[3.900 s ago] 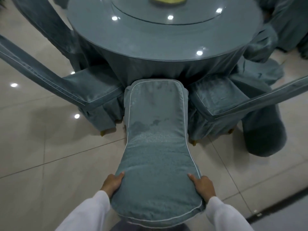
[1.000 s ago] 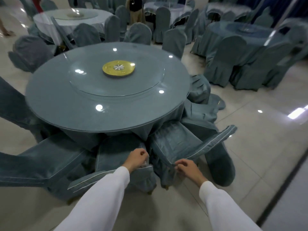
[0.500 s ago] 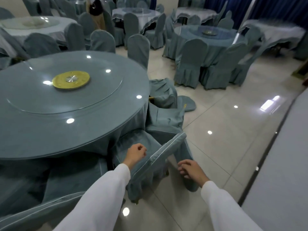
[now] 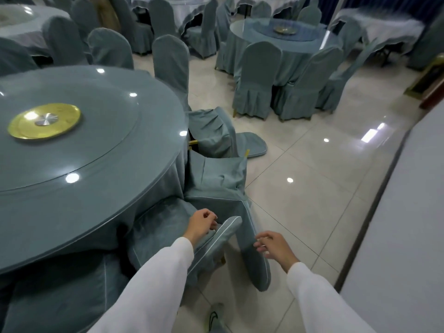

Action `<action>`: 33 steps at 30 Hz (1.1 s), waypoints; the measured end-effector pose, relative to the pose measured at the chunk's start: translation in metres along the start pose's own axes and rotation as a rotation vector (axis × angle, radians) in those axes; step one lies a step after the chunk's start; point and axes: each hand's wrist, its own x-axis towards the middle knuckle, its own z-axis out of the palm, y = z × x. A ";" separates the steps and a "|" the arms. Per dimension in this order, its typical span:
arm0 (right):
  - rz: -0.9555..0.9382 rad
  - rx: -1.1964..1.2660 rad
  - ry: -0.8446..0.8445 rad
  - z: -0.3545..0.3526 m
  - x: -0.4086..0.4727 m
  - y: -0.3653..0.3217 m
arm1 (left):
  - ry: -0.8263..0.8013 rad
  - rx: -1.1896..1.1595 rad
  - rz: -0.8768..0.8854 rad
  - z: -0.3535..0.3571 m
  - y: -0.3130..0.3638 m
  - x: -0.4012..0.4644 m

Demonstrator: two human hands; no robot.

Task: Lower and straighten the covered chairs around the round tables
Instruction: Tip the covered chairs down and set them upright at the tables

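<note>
Chairs in grey-blue covers ring the near table, several of them tipped against it. The nearest tilted chair leans with its white-piped back edge rising toward the person, its seat tucked against the tablecloth. The left hand, on a white sleeve, hangs over that back edge with fingers curled; whether it grips the cover or only touches it cannot be told. The right hand hovers just right of this chair, above the back of a second tipped chair that slopes down to the floor; its fingers are loosely bent and hold nothing. A shoe shows on the tiles below.

Beyond these, a third tipped chair leans at the table's edge, and past it a fourth lies with its back flat on the floor. A gold disc sits at the centre of the glass turntable. An upright chair stands at the table's far side.

Farther off, a second round table has upright chairs set around it, with more covered tables and chairs behind.
</note>
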 end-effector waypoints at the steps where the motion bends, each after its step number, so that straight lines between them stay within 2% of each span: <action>1: -0.002 -0.005 -0.010 -0.002 0.009 -0.007 | -0.009 -0.007 -0.012 0.007 0.003 0.011; 8: -0.015 -0.066 -0.103 -0.035 0.076 -0.039 | -0.102 -0.017 -0.044 0.059 0.024 0.074; 12: 0.036 -0.129 -0.133 -0.060 0.119 -0.028 | -0.168 0.016 -0.058 0.086 0.014 0.115; 16: 0.023 -0.217 -0.241 -0.088 0.171 -0.004 | -0.221 0.117 -0.088 0.115 0.002 0.149; 24: 0.084 -0.228 -0.375 -0.135 0.273 0.033 | -0.058 0.056 -0.248 0.176 0.019 0.183; 28: 0.115 -0.243 -0.431 -0.138 0.296 0.054 | 0.025 -0.021 -0.313 0.209 0.022 0.194; 33: 0.169 -0.287 -0.495 -0.126 0.312 0.085 | 0.018 -0.053 -0.395 0.244 -0.002 0.200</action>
